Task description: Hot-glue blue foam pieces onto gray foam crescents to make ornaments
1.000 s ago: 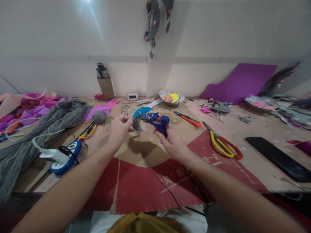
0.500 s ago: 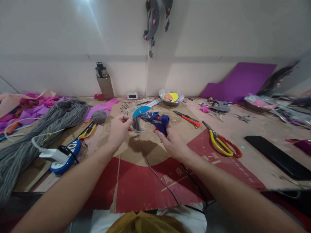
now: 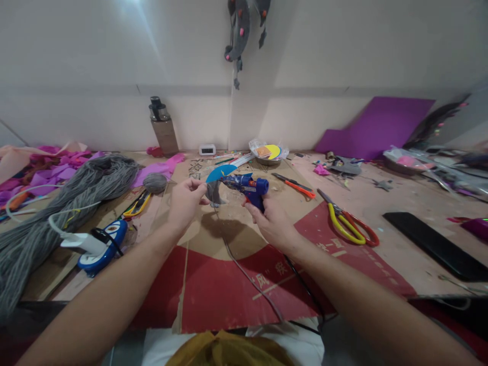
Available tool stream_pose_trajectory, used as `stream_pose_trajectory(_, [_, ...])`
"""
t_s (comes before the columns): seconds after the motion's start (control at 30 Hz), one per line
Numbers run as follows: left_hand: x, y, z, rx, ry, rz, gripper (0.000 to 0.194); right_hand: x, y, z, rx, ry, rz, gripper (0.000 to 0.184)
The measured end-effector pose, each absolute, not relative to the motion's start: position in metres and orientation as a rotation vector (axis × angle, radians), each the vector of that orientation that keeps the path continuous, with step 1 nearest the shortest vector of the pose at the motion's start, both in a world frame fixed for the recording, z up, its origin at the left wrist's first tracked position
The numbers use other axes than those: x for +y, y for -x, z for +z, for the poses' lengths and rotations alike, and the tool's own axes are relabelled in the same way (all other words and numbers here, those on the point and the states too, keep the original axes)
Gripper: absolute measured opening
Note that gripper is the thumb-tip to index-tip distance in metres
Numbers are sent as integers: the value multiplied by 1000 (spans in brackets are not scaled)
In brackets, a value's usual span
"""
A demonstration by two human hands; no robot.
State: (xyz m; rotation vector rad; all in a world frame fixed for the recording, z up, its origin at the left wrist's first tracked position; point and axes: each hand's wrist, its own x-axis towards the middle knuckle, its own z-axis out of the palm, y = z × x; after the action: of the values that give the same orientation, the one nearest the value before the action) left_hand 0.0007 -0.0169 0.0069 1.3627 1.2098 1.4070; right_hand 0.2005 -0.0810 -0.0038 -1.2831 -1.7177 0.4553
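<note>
My right hand (image 3: 276, 223) is wrapped round the handle of a blue hot glue gun (image 3: 247, 187), whose nozzle points left. The nozzle is close to a blue crescent-shaped piece (image 3: 221, 173) with grey material (image 3: 215, 193) along its lower side. Thumb and fingers of my left hand (image 3: 188, 201) pinch the left end of this crescent. Whether the nozzle touches it I cannot tell. A thin grey strand (image 3: 229, 249) runs down from the crescent over the cardboard (image 3: 244, 295) towards my lap.
Yellow-and-red scissors (image 3: 348, 223), an orange cutter (image 3: 297, 187) and a black phone-like slab (image 3: 434, 245) lie to the right. Left are grey yarn (image 3: 91, 188), a yellow cutter (image 3: 139, 204) and a blue power strip (image 3: 104, 249). A bottle (image 3: 163, 129) stands behind.
The glue gun has shifted slightly to the right along the crescent. More of the blue and grey piece shows beside my left fingers. Both hands keep their grip.
</note>
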Motion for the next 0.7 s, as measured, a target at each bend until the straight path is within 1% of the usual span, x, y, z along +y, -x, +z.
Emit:
stream_pose_trajectory(0.37, [-14, -1, 6, 1177, -1326, 1437, 16, -80, -206, -5, -1686, 1283, 431, 18])
stream_pose_trajectory(0.7, [-15, -1, 6, 1170, -1329, 1433, 18, -81, -204, -4, -1679, 1294, 443, 19])
